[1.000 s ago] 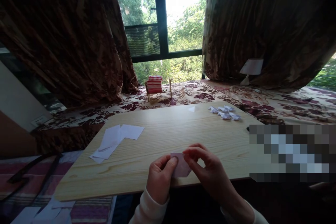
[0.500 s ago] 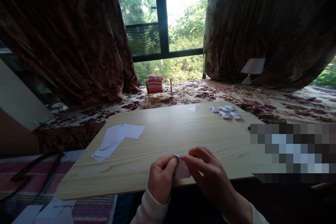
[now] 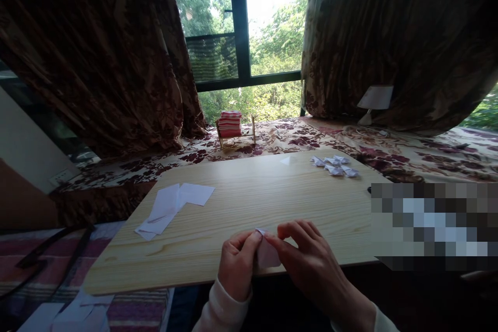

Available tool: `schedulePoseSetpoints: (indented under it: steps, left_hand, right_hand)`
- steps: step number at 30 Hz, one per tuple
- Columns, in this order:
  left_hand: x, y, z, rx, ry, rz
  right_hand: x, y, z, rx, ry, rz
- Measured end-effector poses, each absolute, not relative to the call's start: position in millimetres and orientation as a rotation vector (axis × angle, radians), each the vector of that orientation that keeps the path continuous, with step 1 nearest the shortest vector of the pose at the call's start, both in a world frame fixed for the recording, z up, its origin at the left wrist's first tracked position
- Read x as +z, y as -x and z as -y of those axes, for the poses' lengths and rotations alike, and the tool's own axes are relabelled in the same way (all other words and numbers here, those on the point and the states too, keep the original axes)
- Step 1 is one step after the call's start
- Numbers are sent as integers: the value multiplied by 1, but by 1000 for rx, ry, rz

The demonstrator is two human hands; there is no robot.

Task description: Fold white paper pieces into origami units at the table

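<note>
Between my hands, over the near edge of the table, is a small piece of folded white paper. My left hand pinches its upper left corner between thumb and fingers. The thumb and index finger of my right hand press on the top fold, while its other fingers are curled. Part of the paper is hidden behind the fingers. Several small folded paper pieces lie in a group at the table's far right. Loose white paper sheets overlap on the left side.
The wooden table has rounded corners. Behind it, a small stand holds a striped red-and-white stack, and a lamp stands at the right. More papers lie on the striped cloth at lower left. A pixelated patch covers the right side.
My right hand has shifted slightly, its thumb and index finger moving along the paper's top fold. The left hand stays almost in place, still pinching the corner.
</note>
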State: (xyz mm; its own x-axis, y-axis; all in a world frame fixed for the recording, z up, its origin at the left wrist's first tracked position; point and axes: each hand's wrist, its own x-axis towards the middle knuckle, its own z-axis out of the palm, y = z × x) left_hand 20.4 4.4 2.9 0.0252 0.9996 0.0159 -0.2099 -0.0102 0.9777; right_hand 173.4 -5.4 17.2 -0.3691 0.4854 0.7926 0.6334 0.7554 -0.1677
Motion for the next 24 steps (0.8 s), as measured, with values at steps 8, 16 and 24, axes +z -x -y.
schedulePoseSetpoints:
  steps: [8,16,24]
  left_hand:
    - [5,-22,-5,1297,-1095,-1069]
    - [5,-25,-2,1356,-1257,-1209]
    - [9,-26,2,1345,-1371,-1170]
  right_hand:
    - [15,-175,5,-208,835,2038]
    - [13,-179,8,142,928,1824]
    - [15,-174,3,459,1115,1768]
